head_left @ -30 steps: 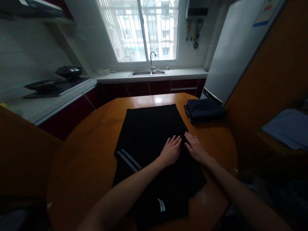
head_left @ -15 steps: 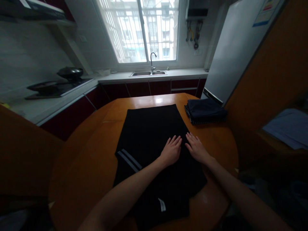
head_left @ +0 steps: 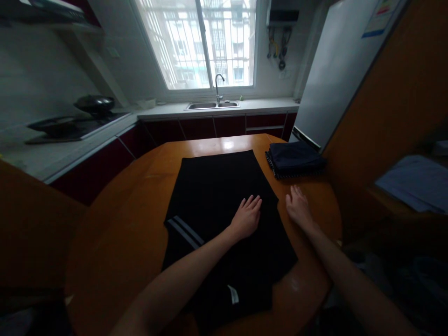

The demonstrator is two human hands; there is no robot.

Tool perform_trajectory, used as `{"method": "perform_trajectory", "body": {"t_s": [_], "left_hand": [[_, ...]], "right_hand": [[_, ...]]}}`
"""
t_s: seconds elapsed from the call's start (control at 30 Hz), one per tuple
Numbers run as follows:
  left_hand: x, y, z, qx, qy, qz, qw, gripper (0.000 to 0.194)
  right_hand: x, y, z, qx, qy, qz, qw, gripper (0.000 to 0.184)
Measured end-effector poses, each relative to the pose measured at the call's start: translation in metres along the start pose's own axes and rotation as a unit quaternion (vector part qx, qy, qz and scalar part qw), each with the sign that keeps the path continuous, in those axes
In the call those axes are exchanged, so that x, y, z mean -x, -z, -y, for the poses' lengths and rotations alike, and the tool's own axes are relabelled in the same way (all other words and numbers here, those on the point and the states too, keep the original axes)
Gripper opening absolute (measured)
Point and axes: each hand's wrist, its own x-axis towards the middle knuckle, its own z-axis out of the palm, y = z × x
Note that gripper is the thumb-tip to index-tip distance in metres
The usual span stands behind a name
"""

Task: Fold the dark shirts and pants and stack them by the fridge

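R hand (head_left: 298,206) moved off 1 blk garment (head_left: 217,179) — L hand (head_left: 246,218) on.

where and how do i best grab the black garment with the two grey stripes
Probably best at the two far corners of the black garment, one per hand, coming from the left and right sides. It lies flat with a straight far edge, so pinch each corner, thumb above and fingers beneath. The left hand rests on the cloth.
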Motion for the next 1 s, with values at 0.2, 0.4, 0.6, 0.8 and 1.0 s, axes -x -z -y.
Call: {"method": "perform_trajectory", "body": {"t_s": [0.2,0.4,0.6,0.8,1.0], "left_hand": [[-0.001,0.000,0.000,-0.009,-0.002,0.000,1.000,0.050],[-0.001,-0.002,0.001,-0.008,-0.004,-0.006,1.000,0.052],[-0.001,0.002,-0.001,-0.005,-0.004,-0.005,1.000,0.052],[-0.001,0.003,0.000,-0.009,-0.003,0.003,1.000,0.052],[-0.001,0.000,0.002,0.000,-0.004,-0.012,1.000,0.050]], "right_hand": [[0.002,0.009,0.019,-0.097,0.122,0.029,0.987,0.054],[0.023,-0.001,0.039,0.015,0.225,0.189,0.956,0.061],[0.023,-0.001,0.041,0.050,0.222,0.204,0.952,0.064],[0.031,0.007,0.046,0.060,0.221,0.201,0.952,0.065],[0.068,0.034,0.037,0.033,0.303,0.230,0.924,0.072]]}}
